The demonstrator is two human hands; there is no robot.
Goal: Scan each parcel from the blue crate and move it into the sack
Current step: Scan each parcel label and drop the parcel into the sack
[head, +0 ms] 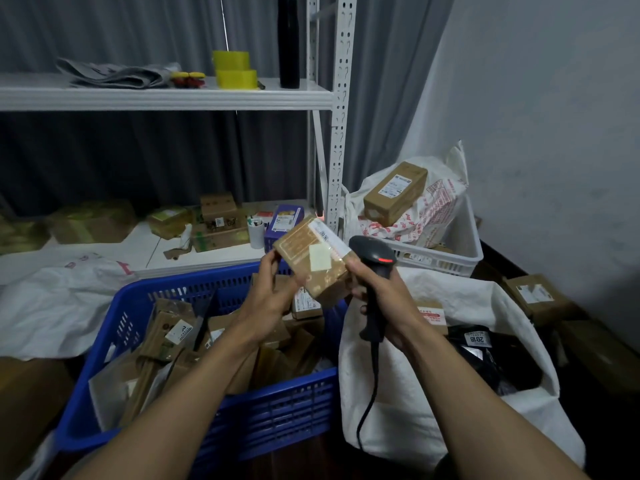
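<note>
My left hand (273, 299) holds a small brown cardboard parcel (308, 251) up above the far right corner of the blue crate (277, 417). The parcel is tilted, with a white label along its upper edge and a pale sticker on its face. My right hand (377, 289) grips a black barcode scanner (372, 258) just right of the parcel; its red light shows and its cable hangs down. The crate is full of brown parcels (173, 334). The open white sack (433, 393) stands right of the crate and holds a black bag and a small box.
A white shelf rack (166, 97) stands behind, with yellow tape rolls and a black bottle on top and boxes on its lower level. A white crate (446, 258) at the back right holds a printed sack and a long box. More boxes lie by the right wall.
</note>
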